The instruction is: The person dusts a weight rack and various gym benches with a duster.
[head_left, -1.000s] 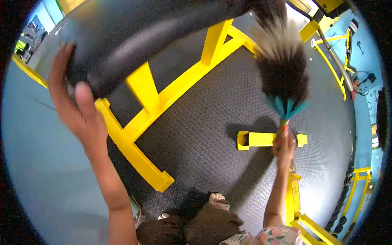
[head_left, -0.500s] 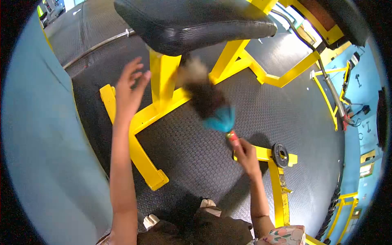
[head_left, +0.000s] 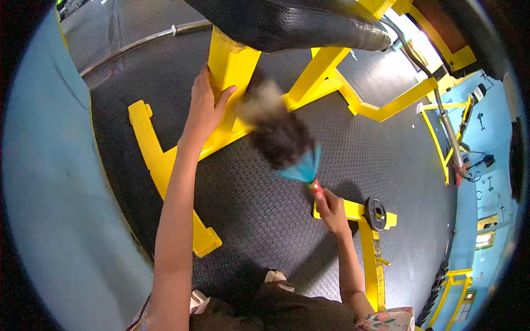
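My right hand [head_left: 331, 212] is wrapped round the red handle of a feather duster [head_left: 284, 135]. The duster has a blue collar and dark feathers with a pale, motion-blurred tip, which is beside the yellow upright post [head_left: 229, 69] of a bench. My left hand [head_left: 208, 107] lies against the left side of that post, thumb spread from the fingers. Above both hands is the black padded seat [head_left: 298, 25] on the yellow frame.
A blue wall [head_left: 61, 182] runs down the left. A metal bar [head_left: 127, 48] crosses behind the bench. At the lower right, a black weight plate [head_left: 376, 214] sits on another yellow frame [head_left: 371, 259]. Black textured matting [head_left: 248, 193] covers the floor.
My left hand has moved right from the air onto the yellow post. The duster's feathers have shifted slightly, still blurred. The view has shifted a little, and the seat appears higher.
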`<state>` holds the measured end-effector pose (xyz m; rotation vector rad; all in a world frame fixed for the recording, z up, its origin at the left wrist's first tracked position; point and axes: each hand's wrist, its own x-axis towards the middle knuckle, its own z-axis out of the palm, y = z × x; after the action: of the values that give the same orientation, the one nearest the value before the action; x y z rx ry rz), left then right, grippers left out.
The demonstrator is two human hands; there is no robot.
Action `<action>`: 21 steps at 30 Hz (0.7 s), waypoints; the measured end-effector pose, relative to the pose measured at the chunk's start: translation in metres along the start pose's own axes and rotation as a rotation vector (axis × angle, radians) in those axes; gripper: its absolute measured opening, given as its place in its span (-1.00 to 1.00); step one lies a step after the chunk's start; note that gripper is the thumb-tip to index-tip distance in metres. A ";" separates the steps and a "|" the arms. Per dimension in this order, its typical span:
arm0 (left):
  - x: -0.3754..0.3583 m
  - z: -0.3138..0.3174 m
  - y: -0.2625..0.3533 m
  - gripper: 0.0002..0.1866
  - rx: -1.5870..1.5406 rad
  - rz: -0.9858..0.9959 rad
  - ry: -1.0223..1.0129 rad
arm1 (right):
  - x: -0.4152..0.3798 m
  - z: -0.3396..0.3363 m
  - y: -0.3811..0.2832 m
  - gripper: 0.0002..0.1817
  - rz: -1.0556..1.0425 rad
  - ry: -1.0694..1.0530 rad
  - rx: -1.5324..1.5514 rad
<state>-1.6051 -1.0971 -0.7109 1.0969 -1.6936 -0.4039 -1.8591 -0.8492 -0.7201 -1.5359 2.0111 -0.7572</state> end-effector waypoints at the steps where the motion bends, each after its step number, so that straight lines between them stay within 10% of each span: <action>1: 0.000 -0.002 0.000 -0.25 0.012 0.008 -0.017 | -0.001 0.001 -0.005 -0.63 0.000 -0.003 -0.001; 6: -0.002 -0.001 -0.002 -0.27 0.073 0.034 0.015 | -0.020 0.050 0.011 -0.61 0.276 -0.256 0.278; 12: -0.001 -0.002 -0.002 -0.26 0.080 0.048 0.012 | -0.005 0.035 0.011 -0.62 -0.056 -0.070 -0.156; 21: -0.001 -0.004 0.001 -0.25 0.097 0.019 -0.002 | -0.014 0.051 0.037 -0.65 0.061 -0.169 0.182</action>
<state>-1.6016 -1.0950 -0.7087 1.1498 -1.7394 -0.3134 -1.8470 -0.8347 -0.7817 -1.3801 1.8055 -0.7391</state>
